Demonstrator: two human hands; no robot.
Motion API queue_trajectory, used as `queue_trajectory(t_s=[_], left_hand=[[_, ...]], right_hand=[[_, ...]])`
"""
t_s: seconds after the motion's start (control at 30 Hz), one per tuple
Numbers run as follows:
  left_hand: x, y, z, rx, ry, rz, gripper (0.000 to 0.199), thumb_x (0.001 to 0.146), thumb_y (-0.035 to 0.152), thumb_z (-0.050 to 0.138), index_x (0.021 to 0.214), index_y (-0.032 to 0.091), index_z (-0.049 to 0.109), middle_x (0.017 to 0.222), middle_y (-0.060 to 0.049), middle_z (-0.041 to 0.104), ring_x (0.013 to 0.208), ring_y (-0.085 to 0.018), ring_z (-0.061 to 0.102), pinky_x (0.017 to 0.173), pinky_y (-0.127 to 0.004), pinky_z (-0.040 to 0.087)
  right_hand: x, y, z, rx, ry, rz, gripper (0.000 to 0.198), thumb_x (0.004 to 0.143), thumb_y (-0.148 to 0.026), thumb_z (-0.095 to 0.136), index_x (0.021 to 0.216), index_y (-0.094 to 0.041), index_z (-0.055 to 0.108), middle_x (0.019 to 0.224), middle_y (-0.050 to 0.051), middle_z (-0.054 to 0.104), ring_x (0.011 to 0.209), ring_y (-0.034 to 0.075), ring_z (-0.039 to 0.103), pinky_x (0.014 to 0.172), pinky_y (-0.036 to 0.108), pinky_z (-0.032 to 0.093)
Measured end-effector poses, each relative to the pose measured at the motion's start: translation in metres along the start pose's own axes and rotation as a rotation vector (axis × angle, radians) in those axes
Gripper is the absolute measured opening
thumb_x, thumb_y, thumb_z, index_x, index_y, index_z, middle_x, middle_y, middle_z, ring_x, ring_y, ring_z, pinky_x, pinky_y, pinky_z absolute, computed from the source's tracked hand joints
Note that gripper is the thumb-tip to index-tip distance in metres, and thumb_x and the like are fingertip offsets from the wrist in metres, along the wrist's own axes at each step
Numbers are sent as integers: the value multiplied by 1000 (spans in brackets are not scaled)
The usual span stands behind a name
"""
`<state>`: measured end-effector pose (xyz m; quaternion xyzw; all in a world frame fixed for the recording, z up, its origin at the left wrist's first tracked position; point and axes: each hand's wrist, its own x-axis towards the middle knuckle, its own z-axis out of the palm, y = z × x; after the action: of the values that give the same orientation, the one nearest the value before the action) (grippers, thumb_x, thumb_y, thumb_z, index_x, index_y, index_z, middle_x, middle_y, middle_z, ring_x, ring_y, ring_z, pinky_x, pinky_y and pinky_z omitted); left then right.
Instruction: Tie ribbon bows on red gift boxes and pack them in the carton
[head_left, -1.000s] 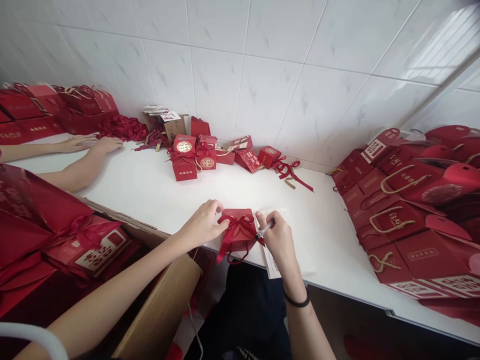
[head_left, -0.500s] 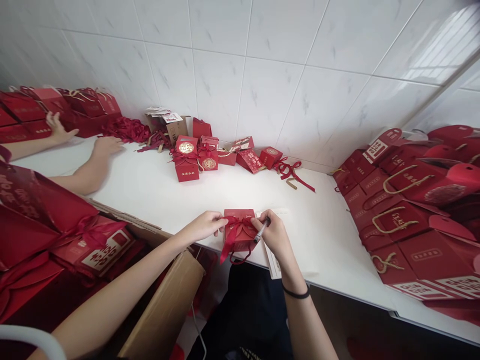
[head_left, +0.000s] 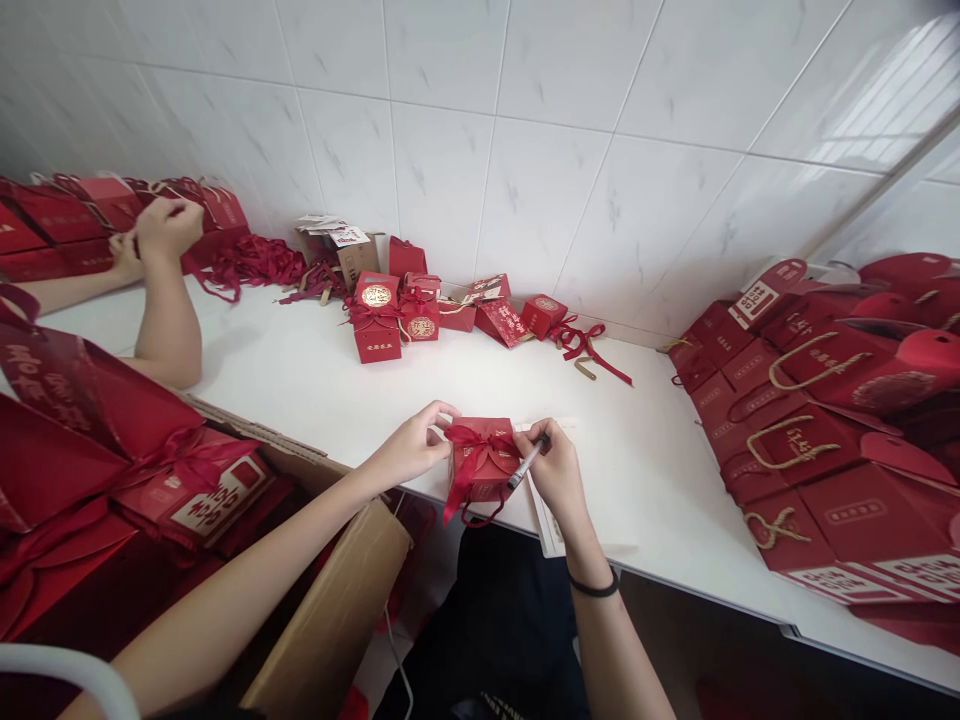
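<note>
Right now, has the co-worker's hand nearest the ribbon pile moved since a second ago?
Yes: judged against the brown carton, the co-worker's hand has risen and shifted left.

From the wearer's head, above the near edge of the white desk (head_left: 622,450), the single camera faces forward and down in a wide view; the ribboned box (head_left: 491,478) sits near, just below centre, the tiled wall (head_left: 555,180) stands farther off across the top, and the space (head_left: 675,620) under the desk seems too dark to read
</note>
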<state>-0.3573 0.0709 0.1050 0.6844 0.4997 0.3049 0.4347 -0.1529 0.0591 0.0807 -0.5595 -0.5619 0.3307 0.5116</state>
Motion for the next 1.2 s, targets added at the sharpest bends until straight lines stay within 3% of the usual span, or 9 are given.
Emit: queue_trajectory(t_s=[0.17,0.27,0.37,0.47,0.6,0.7,0.8,0.93,1.2], left_hand=[[-1,-1,1,130,-13,28,26,81,41,44,72,18,52,65,1,56,62,-14,55,64,-27,41],[0,-2,0,153,-3,49,20,79,36,46,75,18,53,74,-1,60,71,-16,58,68,-28,44],[3,2,-1,209,55,133,19,74,24,49,91,18,56,98,-4,61,90,-18,57,78,-30,46],[9,9,-1,352,-3,263,19,75,23,51,91,19,60,99,-4,59,97,-20,55,87,-33,43],[20,19,5,507,-118,309,14,76,23,56,86,19,64,93,-5,58,98,-21,53,89,-34,42],[25,21,10,530,-117,297,10,77,22,58,84,19,64,91,-4,58,97,-21,53,86,-33,43],[26,19,15,548,-93,301,7,78,23,58,81,18,62,90,-4,59,94,-20,54,84,-33,43],[26,15,21,580,-71,281,3,76,20,57,75,18,59,84,-2,58,88,-20,53,80,-32,43],[26,12,25,578,-78,301,3,74,17,54,73,18,56,83,-2,56,87,-20,51,79,-32,42]], right_hand=[[1,3,0,-11,16,-31,30,73,-47,56,68,-21,41,62,-1,49,55,16,45,52,27,36],[-6,4,-4,-111,95,-113,28,79,-44,56,70,-21,42,67,1,54,58,17,49,55,29,39],[-21,2,-3,-206,199,-420,23,86,-34,58,75,-21,43,84,5,60,77,21,55,67,33,44],[-38,-1,7,-247,-21,-772,18,90,-22,57,78,-21,44,96,7,60,95,22,54,78,37,45],[-52,3,24,-315,-146,-946,16,90,-12,55,81,-21,45,97,6,60,96,22,55,84,42,43],[-48,13,25,-228,135,-828,17,90,-16,55,80,-21,43,99,7,59,97,22,54,80,39,44],[-38,24,14,-164,322,-433,19,89,-32,56,80,-21,43,96,9,59,88,23,55,73,36,44],[-28,27,1,-20,125,-58,31,79,-46,59,72,-20,44,65,-1,49,57,15,46,54,27,38],[-33,10,-8,188,26,63,32,72,-40,63,69,-20,38,53,-8,31,46,10,29,44,21,27]])
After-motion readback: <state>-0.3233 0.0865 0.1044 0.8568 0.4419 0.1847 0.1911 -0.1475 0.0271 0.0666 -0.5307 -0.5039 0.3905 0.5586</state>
